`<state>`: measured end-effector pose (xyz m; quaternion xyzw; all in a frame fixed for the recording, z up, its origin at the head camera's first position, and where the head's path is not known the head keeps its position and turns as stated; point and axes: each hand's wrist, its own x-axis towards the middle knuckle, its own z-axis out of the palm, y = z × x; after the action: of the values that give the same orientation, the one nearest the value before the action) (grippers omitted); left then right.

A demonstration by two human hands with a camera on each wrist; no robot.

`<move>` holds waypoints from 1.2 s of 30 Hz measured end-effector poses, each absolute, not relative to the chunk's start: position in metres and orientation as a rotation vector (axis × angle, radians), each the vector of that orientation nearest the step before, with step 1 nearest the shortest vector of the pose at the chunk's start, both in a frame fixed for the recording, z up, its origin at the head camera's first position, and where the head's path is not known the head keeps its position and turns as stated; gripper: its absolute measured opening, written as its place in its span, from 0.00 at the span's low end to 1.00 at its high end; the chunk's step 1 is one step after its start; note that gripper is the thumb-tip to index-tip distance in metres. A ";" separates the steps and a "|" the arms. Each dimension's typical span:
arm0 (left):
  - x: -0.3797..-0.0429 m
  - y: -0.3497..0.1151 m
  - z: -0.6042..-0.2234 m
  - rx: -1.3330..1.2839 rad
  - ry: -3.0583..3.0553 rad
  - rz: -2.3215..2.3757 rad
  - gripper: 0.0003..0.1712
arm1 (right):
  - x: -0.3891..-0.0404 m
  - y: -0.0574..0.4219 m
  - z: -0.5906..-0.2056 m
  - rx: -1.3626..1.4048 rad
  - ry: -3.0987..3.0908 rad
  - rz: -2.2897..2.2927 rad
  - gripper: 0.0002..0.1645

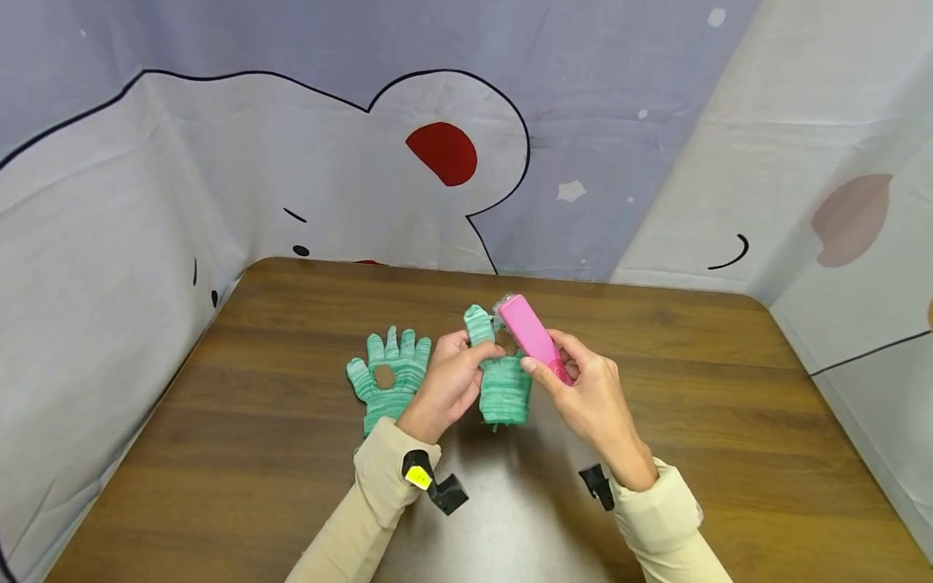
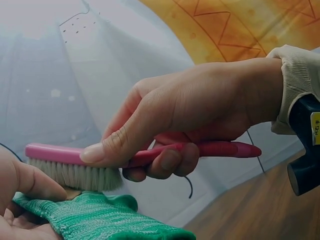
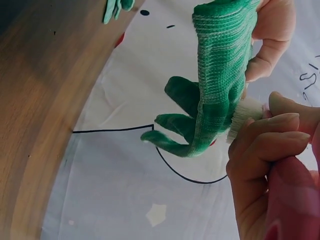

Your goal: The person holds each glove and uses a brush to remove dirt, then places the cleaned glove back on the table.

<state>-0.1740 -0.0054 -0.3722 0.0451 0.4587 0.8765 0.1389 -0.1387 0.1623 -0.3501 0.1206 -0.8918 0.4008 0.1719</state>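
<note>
My left hand (image 1: 450,379) grips a green knitted glove (image 1: 504,393) above the table, its thumb lying over the front of the glove. A brown round patch on this glove is partly covered by the thumb and brush. My right hand (image 1: 586,389) holds a pink brush (image 1: 530,328) by its handle, thumb along the back. In the left wrist view, the brush's pale bristles (image 2: 75,175) face down against the glove, close by the left fingers. The right wrist view shows the glove's fingers (image 3: 175,145) hanging loosely, with the bristles at the glove's other side.
A second green glove (image 1: 394,397) lies flat on the wooden table (image 1: 700,405), left of my left hand, with a brown round patch (image 1: 384,376) on it. A printed cloth (image 1: 328,162) hangs behind the table and along its sides.
</note>
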 end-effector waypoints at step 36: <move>-0.178 -0.015 -0.370 0.020 1.397 2.576 0.12 | -0.148 0.191 -0.340 0.196 -2.534 1.221 0.27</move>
<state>-0.1781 -0.0152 -0.3697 0.0068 0.4740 0.8741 0.1054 -0.1477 0.1909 -0.3402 0.0688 -0.8871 0.4273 0.1603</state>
